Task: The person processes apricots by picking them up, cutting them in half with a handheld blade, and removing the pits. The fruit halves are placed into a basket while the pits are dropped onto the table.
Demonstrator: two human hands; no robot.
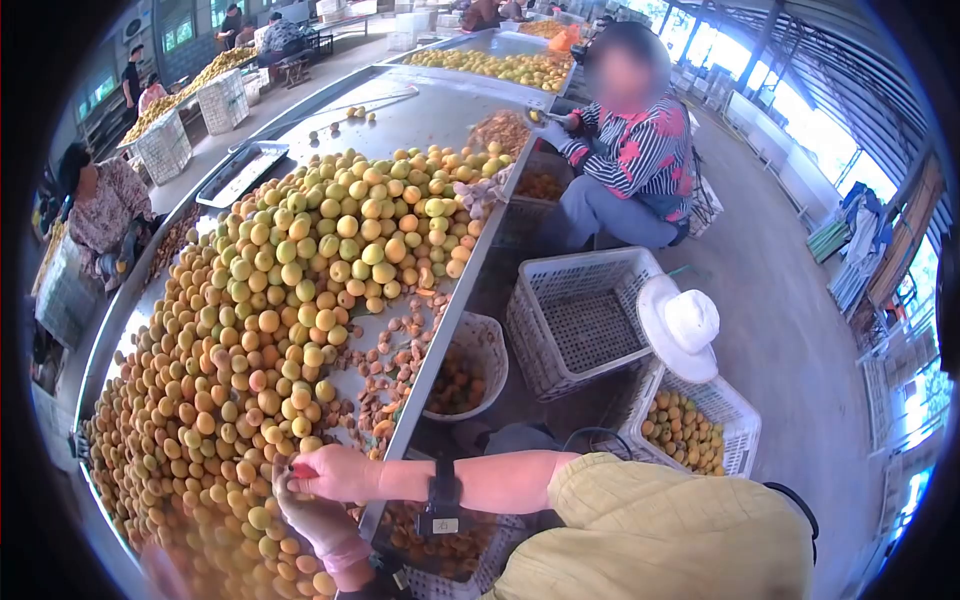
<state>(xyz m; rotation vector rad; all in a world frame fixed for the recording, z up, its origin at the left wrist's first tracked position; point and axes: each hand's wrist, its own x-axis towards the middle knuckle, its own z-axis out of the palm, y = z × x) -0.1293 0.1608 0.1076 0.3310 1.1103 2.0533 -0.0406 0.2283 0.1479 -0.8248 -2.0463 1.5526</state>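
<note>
My bare right hand (338,473) is closed over the fruit heap, gripping a small red-handled tool (303,470); its working end cannot be made out. Against its fingertips is my gloved left hand (318,522), fingers curled up around something hidden. Beneath and beyond both hands spreads a large heap of yellow-orange apricots (230,400) on a metal table (455,110). Brown apricot pits (385,365) lie along the table's near edge, above my right wrist, which wears a black band (440,500).
Below the edge stand a white basket (490,375) of fruit pieces and a crate (490,570) of opened fruit. Beside me are a deep white crate (580,265) and another crate (745,430) with apricots, a white hat (685,320) on its corner. A co-worker (640,150) sits further along.
</note>
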